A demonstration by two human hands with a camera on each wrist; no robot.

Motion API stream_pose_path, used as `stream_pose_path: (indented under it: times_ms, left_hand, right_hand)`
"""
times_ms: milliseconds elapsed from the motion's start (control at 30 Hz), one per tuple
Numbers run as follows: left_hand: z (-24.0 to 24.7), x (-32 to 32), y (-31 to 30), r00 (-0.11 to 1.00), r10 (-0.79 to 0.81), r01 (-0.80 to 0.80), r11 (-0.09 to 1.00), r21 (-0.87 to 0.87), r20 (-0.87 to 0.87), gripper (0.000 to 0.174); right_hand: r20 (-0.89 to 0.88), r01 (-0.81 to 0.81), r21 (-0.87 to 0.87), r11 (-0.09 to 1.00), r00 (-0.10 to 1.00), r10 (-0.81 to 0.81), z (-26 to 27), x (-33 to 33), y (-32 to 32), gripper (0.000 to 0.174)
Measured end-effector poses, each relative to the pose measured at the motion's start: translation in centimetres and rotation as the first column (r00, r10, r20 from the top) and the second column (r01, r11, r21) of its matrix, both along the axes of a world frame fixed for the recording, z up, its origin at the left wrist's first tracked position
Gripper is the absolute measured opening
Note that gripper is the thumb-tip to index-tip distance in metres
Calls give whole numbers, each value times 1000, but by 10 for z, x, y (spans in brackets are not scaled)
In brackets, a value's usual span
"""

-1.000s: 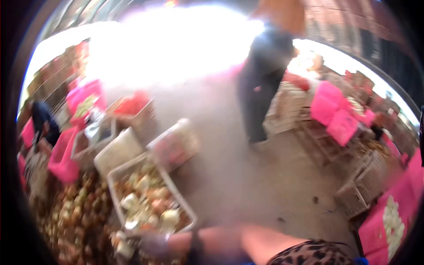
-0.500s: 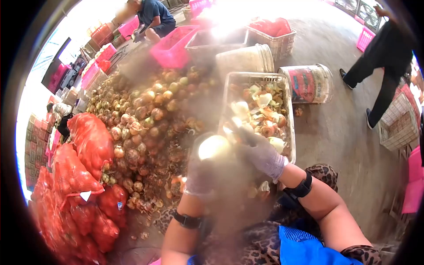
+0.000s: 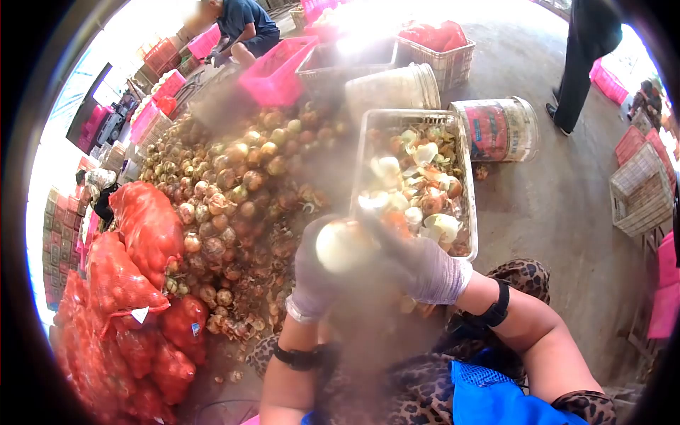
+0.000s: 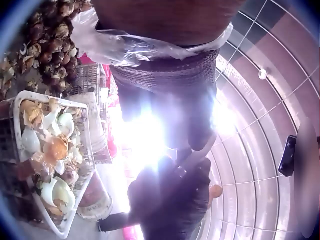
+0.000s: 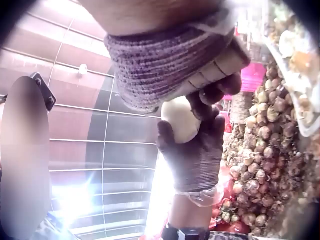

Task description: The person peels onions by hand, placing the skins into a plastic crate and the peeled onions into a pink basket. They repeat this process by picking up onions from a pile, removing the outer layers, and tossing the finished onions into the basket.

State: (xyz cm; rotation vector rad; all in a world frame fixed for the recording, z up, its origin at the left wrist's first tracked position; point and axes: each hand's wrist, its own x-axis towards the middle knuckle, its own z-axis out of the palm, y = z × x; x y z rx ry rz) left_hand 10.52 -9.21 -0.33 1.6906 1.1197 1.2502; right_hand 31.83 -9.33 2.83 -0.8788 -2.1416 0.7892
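In the head view my left hand (image 3: 309,273), in a knitted glove under a clear plastic one, holds a pale peeled onion (image 3: 338,246). Beside it my gloved right hand (image 3: 431,270) is brought close, its fingers partly lost in a lens smear. The right wrist view shows the left fingers curled round the onion from below. There the right hand grips a tool with a grooved handle (image 5: 220,70) just over the onion; what the tool is cannot be told. In front is a white crate (image 3: 472,205) with onion skins and peeled pieces.
A big heap of unpeeled onions (image 3: 234,177) spreads to the left, with red mesh sacks (image 3: 142,234) nearer. Two buckets, one a labelled bucket (image 3: 496,129), lie behind the crate. A person (image 3: 248,32) crouches at the back; another person's legs (image 3: 582,64) stand at right.
The head view has swung from the blurred right side onto the onion heap. My right hand has drawn back from the crate toward the onion. The standing person has moved farther off.
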Motion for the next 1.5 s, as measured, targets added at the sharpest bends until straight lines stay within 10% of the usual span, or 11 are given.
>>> stream_pose_path:
  times_ms: [300, 433, 633, 733, 833, 1000, 1200, 1300, 1500]
  left_hand:
    - [-2, -5, -1, 999, 16, -11, 987, -160, 32, 85]
    - [8, -2, -2, 993, -12, 37, 977, -212, 120, 90]
    - [16, 12, -14, 877, -74, 247, 917, -314, 475, 98]
    - [17, 12, -11, 690, -8, 383, 852, -356, 724, 92]
    - [5, 11, -10, 535, -31, 522, 798, -302, 844, 90]
    - [1, 19, -13, 551, 36, 476, 807, -349, 834, 89]
    - [10, 22, -9, 838, 103, 152, 899, -411, 536, 89]
    - [13, 25, -7, 653, -18, 429, 832, -351, 757, 88]
    - [-3, 38, -9, 330, 162, 546, 771, -328, 930, 81]
  right_hand:
    - [-9, 15, -227, 974, 1000, -18, 3, -3, -2, 59]
    - [-137, -21, 78, 997, 990, 32, -39, -1, 13, 57]
    - [-151, 174, -586, 791, 936, -317, -29, 20, 38, 49]
    - [-207, 161, -448, 879, 938, -278, -11, 11, 30, 47]
    - [49, 69, 112, 991, 996, -75, -10, 12, 7, 33]
    - [75, 36, -59, 998, 997, -32, -5, -5, -5, 55]
    - [156, 99, -48, 994, 984, -91, 10, -5, -1, 73]
    - [-80, 32, 171, 985, 997, -19, -33, -8, 20, 75]
    - [-172, 114, -517, 849, 957, -234, -17, -2, 31, 42]
